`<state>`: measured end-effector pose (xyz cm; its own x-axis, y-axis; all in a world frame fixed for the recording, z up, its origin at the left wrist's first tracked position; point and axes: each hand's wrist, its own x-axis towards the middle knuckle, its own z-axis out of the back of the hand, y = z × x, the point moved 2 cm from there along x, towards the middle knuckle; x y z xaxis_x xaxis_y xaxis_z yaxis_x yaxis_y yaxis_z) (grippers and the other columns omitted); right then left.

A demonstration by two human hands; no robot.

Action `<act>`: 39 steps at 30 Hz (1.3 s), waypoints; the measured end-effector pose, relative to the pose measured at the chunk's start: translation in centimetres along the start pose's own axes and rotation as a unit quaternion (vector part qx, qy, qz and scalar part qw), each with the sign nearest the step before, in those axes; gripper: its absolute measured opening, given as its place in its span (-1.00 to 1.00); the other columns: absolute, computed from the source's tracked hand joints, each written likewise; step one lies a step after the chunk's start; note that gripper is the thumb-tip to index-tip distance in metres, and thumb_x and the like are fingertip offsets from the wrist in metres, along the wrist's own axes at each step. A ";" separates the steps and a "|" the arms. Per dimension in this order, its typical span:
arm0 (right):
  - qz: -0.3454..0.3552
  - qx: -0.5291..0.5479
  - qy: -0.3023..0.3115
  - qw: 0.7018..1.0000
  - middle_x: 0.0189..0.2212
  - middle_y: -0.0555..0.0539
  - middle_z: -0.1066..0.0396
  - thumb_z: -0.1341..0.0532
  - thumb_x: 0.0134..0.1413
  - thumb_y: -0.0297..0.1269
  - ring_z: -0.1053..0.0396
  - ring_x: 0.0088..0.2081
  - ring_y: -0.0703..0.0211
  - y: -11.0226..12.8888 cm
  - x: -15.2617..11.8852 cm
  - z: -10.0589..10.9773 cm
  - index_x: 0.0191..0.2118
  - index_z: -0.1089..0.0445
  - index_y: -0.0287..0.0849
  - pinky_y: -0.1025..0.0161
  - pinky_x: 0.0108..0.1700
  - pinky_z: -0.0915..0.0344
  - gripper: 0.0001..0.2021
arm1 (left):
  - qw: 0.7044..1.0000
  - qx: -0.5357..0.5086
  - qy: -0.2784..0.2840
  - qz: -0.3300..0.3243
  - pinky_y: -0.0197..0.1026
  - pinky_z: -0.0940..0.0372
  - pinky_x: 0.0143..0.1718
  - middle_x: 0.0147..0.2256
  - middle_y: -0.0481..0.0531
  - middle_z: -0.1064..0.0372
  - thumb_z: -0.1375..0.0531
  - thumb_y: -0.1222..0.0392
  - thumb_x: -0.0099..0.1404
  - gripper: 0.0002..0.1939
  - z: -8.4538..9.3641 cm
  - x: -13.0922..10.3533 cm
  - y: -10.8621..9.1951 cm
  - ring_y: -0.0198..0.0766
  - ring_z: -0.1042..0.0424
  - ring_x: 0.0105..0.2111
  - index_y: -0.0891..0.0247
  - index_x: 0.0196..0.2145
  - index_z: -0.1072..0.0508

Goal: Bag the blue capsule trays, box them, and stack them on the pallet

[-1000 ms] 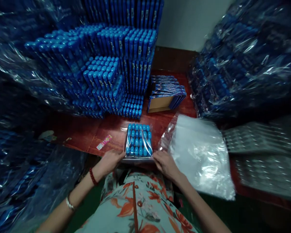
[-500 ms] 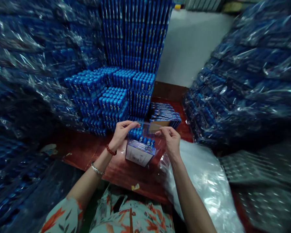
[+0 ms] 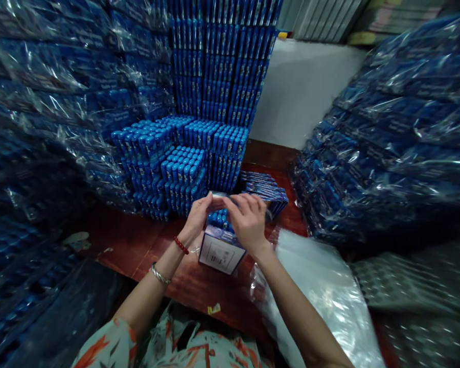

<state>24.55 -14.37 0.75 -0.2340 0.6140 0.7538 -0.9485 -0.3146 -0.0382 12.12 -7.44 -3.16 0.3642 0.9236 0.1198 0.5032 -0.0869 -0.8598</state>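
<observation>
My left hand (image 3: pixel 198 219) and my right hand (image 3: pixel 249 221) are close together over a small printed box (image 3: pixel 219 255) on the red-brown table. Between their closed fingers is a clear plastic piece (image 3: pixel 218 200), mostly covered by the fingers; whether it is a bag or a sheet I cannot tell. The box stands with its white printed side towards me. Directly behind its purple top edge show several blue-capped items (image 3: pixel 219 219), partly hidden by my right hand.
Blue-capped packs (image 3: pixel 182 163) are stacked behind, to the left. A fanned pile of printed flat cards or boxes (image 3: pixel 268 186) lies right of the hands. Clear plastic bags (image 3: pixel 314 276) cover the table's right side. Film-wrapped stacks (image 3: pixel 391 128) rise at the right, others (image 3: pixel 61 92) at the left.
My hands were apart with the clear plastic stretched between them. The right hand has moved left, close to the left one, and the plastic is now bunched or folded there. The view has tilted slightly.
</observation>
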 end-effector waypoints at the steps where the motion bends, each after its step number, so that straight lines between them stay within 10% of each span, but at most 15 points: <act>1: 0.031 -0.013 0.025 0.999 -0.13 -0.10 -0.41 -0.05 0.21 -0.40 -0.20 0.00 0.06 0.6 0.5 -0.4 -0.01 -0.36 -0.05 0.03 0.11 0.03 -0.71 | 1.000 0.005 0.002 -0.006 -0.09 -0.30 -0.07 -0.36 0.15 -0.54 -0.22 -0.16 0.12 -0.52 0.0 0.0 0.0 -0.12 -0.51 -0.28 0.41 -0.37 -0.53; 11: 0.128 -0.083 0.091 0.984 -0.38 -0.15 -0.39 -0.01 0.20 -0.43 -0.20 -0.18 0.03 1.7 2.6 -2.1 -0.34 -0.36 -0.23 0.13 -0.12 -0.08 -0.80 | 0.993 0.105 0.017 -0.053 -0.12 -0.35 -0.17 -0.47 0.03 -0.49 -0.21 -0.25 0.06 -0.47 -0.1 -0.7 -0.6 -0.15 -0.48 -0.35 0.37 -0.46 -0.54; 16: -0.090 0.012 -0.044 0.995 -0.41 -0.12 -0.39 0.00 0.20 -0.41 -0.24 -0.28 0.08 -4.1 4.3 -1.7 -0.37 -0.36 -0.21 0.19 -0.23 -0.15 -0.78 | 0.993 0.114 0.012 -0.036 -0.12 -0.37 -0.17 -0.42 0.11 -0.54 -0.16 -0.21 0.14 -0.49 -0.5 -1.5 -0.9 -0.12 -0.52 -0.33 0.37 -0.44 -0.56; 20: -0.279 0.139 -0.235 0.921 -0.46 -0.03 -0.37 0.01 0.24 -0.25 -0.30 -0.40 0.19 -9.2 4.9 2.8 -0.33 -0.37 -0.21 0.23 -0.29 -0.21 -0.74 | 0.996 0.083 -0.017 -0.030 -0.07 -0.36 -0.13 -0.39 0.15 -0.55 -0.18 -0.22 0.12 -0.48 0.0 -2.0 -1.1 -0.08 -0.53 -0.30 0.38 -0.41 -0.56; 24: -0.091 0.132 -0.045 0.986 -0.33 -0.05 -0.45 -0.11 0.19 -0.18 -0.32 -0.21 0.13 -4.3 4.0 4.7 -0.25 -0.43 -0.13 0.16 -0.14 -0.20 -0.80 | 0.997 0.068 -0.019 -0.034 -0.07 -0.34 -0.10 -0.33 0.16 -0.54 -0.17 -0.23 0.13 -0.46 0.1 -1.9 -0.8 -0.08 -0.51 -0.25 0.39 -0.36 -0.56; 30: 0.069 -0.064 0.087 0.992 -0.25 -0.11 -0.45 -0.05 0.23 -0.37 -0.23 -0.13 0.05 2.8 1.8 0.9 -0.15 -0.38 -0.20 0.10 -0.02 -0.04 -0.82 | 0.988 0.131 -0.020 -0.083 -0.21 -0.32 -0.24 -0.45 0.03 -0.51 -0.19 -0.21 0.12 -0.51 0.1 -1.7 -0.3 -0.23 -0.44 -0.39 0.34 -0.45 -0.55; 35: 0.064 -0.061 0.095 0.992 -0.40 -0.13 -0.40 -0.02 0.20 -0.44 -0.22 -0.22 0.06 2.9 2.0 -1.5 -0.35 -0.35 -0.20 0.11 -0.09 -0.08 -0.82 | 0.981 0.173 -0.011 -0.089 -0.22 -0.32 -0.26 -0.47 0.00 -0.49 -0.17 -0.23 0.12 -0.50 0.3 -2.1 -0.5 -0.23 -0.43 -0.39 0.33 -0.48 -0.54; 39: -0.106 0.040 -0.055 0.992 -0.41 -0.18 -0.37 0.02 0.21 -0.35 -0.25 -0.28 0.06 -3.6 3.0 -1.8 -0.37 -0.32 -0.21 0.12 -0.23 -0.17 -0.78 | 0.989 0.138 -0.008 -0.055 -0.12 -0.34 -0.16 -0.41 0.10 -0.53 -0.15 -0.18 0.17 -0.52 0.1 -2.6 -0.7 -0.13 -0.50 -0.32 0.35 -0.42 -0.56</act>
<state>26.90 -10.09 2.03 -0.0023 0.5908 0.8068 -0.9531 -0.2455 0.1771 10.69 -9.72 -2.91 0.3058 0.9274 0.2153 0.3057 0.1186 -0.9447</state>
